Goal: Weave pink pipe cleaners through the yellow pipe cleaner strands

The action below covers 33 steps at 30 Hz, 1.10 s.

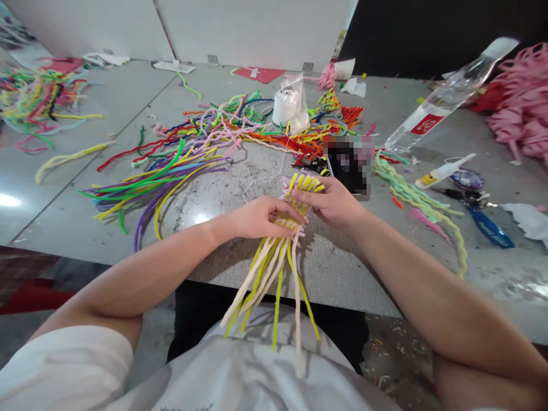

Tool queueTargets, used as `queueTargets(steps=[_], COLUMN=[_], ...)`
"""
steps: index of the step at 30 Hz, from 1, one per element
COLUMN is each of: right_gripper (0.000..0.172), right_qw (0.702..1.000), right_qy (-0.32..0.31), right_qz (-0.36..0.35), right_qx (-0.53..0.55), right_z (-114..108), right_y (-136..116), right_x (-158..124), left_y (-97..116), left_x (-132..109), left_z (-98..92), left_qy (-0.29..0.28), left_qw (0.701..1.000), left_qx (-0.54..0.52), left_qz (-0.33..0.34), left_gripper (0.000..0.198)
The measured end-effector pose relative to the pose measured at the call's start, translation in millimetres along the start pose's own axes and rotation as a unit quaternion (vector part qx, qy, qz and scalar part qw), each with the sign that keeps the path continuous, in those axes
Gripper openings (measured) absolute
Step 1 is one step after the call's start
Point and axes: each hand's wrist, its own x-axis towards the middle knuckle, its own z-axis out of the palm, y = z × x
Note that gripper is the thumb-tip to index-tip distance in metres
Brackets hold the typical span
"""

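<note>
Between my two hands is a woven strip of cords (302,185), patterned in yellow, cream and pale lilac. My left hand (261,218) is closed over its lower part, fingers lying across the weave. At the top right edge my right hand (329,200) pinches the strip between thumb and fingers. Loose yellow and cream cord ends (278,274) hang from the bottom of the weave over the table edge toward my lap. A thin white thread (265,178) runs on the table just beyond my left hand.
Many coloured cords (162,182) lie to the left and behind. A white thread spool (285,108) stands among them. On the right are a tilted clear bottle (445,97), a glue bottle (445,171), keys with a blue strap (488,225), pale braided cords (419,188) and a pink cord heap (522,103).
</note>
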Motion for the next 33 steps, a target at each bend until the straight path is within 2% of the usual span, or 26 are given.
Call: queueTargets(steps=[5, 9, 11, 15, 19, 21, 23, 26, 33], right_gripper=[0.046, 0.043, 0.042, 0.055, 0.059, 0.055, 0.044, 0.030, 0.030], right_qw=[0.996, 0.994, 0.997, 0.995, 0.978, 0.972, 0.968, 0.963, 0.941], right_qy=[0.019, -0.005, -0.022, -0.068, -0.113, -0.104, -0.079, -0.050, -0.034], right_qz=[0.042, 0.047, 0.026, -0.016, -0.090, -0.122, -0.146, -0.147, -0.164], right_qx=[0.078, 0.098, 0.066, -0.064, -0.153, -0.170, -0.189, -0.221, -0.294], right_z=[5, 1, -8, -26, -27, -22, -17, -14, -15], right_y=[7, 6, 3, -2, -1, 2, 4, 5, 5], right_x=[-1, -2, -2, 0, -4, -6, -7, -7, -4], left_y=[0, -2, -4, -10, -9, -8, -7, -8, -13], left_x=[0, 0, 0, 2, 3, 2, 2, 3, 5], left_z=[-1.4, -5.8, -9.6, -18.5, -21.8, -20.7, -19.0, -17.6, -20.5], left_qy=[0.006, -0.007, -0.026, -0.082, -0.105, -0.090, -0.073, -0.060, -0.055], left_qw=[1.000, 1.000, 1.000, 0.997, 0.994, 0.996, 0.997, 0.998, 0.998], left_qx=[-0.006, -0.003, -0.010, 0.001, 0.002, -0.006, -0.017, -0.015, 0.020], left_qz=[0.001, 0.003, -0.003, 0.000, -0.001, -0.011, -0.020, -0.021, -0.004], left_gripper=[0.037, 0.042, 0.036, 0.025, 0.030, 0.037, 0.042, 0.042, 0.033])
